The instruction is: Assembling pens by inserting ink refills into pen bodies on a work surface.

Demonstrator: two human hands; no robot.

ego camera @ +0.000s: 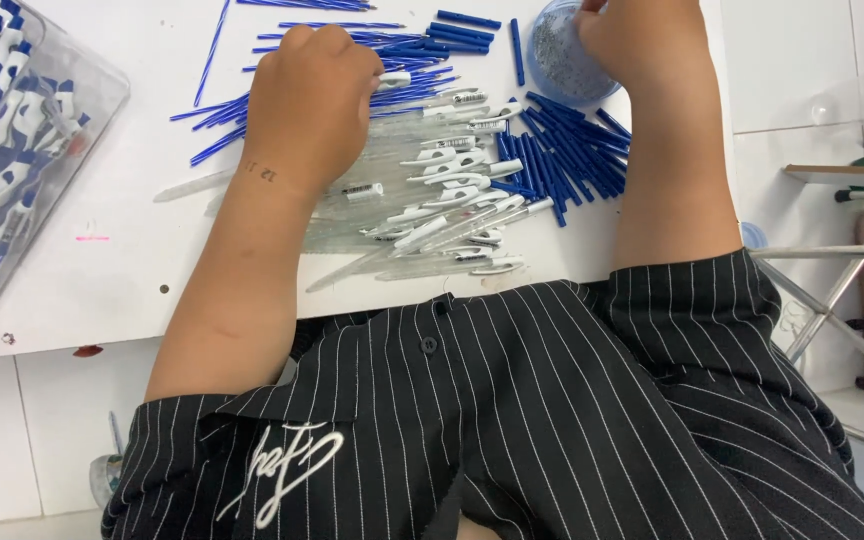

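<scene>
The white desk (132, 260) fills the upper part of the head view, its near edge running just above the person's black pinstriped shirt (552, 420). At the desk's left edge sits a clear plastic bin (102, 95) full of assembled blue-and-white pens. In the middle of the desk, close to the near edge, lies a loose heap of clear pen barrels (422, 215) with white clips, some overlapping and pointing different ways. Just right of the heap lies a pile of short blue caps (572, 155), touching the barrels along its left side. Beyond the barrels, toward the far edge, thin blue refills (412, 60) are spread out, with a few more fanned toward the left and one lying alone at a slant. A small round blue tub (557, 60) of tiny parts stands near the far right of the desk, beside the caps.

The left hand (312, 100) is curled into a loose fist, back up, over the spot where refills and barrels meet; its fingertips are hidden, so what it grips cannot be told. The right hand (642, 40) rests at the tub's right rim, its fingers cut off by the top of the view, so whether it is closed on anything cannot be told.
</scene>
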